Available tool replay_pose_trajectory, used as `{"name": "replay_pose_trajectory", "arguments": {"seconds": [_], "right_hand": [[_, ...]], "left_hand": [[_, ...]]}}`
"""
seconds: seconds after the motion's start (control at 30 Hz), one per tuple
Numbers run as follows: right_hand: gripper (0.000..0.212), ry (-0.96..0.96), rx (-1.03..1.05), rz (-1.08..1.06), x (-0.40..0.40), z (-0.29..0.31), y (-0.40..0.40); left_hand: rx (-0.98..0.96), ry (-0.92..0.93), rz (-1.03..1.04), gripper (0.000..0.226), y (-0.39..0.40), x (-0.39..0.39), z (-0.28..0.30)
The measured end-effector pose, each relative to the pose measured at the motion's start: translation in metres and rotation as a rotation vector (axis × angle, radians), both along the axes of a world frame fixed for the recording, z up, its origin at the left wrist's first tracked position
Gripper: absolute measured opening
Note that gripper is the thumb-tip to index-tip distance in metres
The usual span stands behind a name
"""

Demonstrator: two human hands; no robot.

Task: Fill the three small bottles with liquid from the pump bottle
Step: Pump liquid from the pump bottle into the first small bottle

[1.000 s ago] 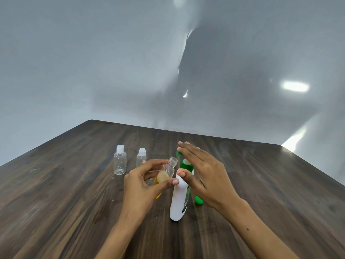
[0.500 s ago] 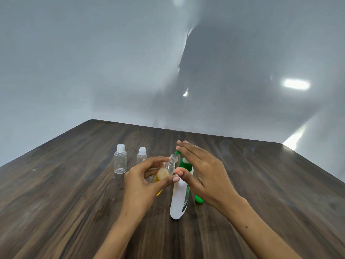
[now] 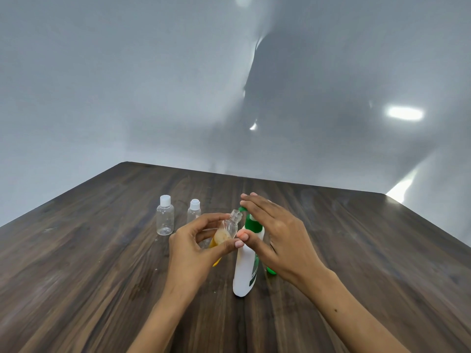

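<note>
Pump bottle (image 3: 244, 266): white plastic body, green collar and green pump head, standing upright on the worktop (image 3: 102, 276) in the lower centre of the frame. A green-and-white label runs down its right side; the writing on it is too small and too turned away to read, and no brand can be made out. A green shape shows low behind the bottle at its right; what it is cannot be told

Open small bottle (image 3: 228, 231): clear plastic, cap off, threaded neck bare, tilted with its mouth up and to the right, just beside the green spout. Yellow-orange liquid with some foam sits in its lower half. No label visible

Left hand (image 3: 196, 248): grasping the open small bottle, fingers and thumb curled round its body, just left of the pump bottle

Right hand (image 3: 277, 235): released, fingers straight and together, laid flat over the green pump head; the thumb tip lies against the white shoulder of the bottle, close to the left thumb

Capped small bottles: two, clear, white flip caps on, no liquid seen inside, no labels. One (image 3: 165, 218) stands upright left of centre; the other (image 3: 194, 214) stands just to its right, its lower part hidden behind the left hand

Worktop: dark wood grain. Background: plain grey wall (image 3: 127, 85) with bright light reflections at right
</note>
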State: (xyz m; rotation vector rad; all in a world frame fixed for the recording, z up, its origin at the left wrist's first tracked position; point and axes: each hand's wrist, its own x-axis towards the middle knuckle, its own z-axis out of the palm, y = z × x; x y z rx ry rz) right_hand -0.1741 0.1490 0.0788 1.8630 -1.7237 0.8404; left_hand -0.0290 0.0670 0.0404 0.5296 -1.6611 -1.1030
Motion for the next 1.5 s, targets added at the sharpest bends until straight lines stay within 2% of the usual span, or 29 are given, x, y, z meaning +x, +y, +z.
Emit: {"name": "replay_pose_trajectory", "arguments": {"seconds": [0.33,1.5], "right_hand": [[0.081,-0.010,0.026,0.017,-0.003,0.005,0.001],[0.081,-0.043,0.033,0.024,-0.004,0.007,0.002]], "left_hand": [[-0.012,0.001,-0.003,0.046,-0.001,0.000,0.002],[-0.039,-0.014,0.026,0.047,-0.003,-0.001,0.002]]}}
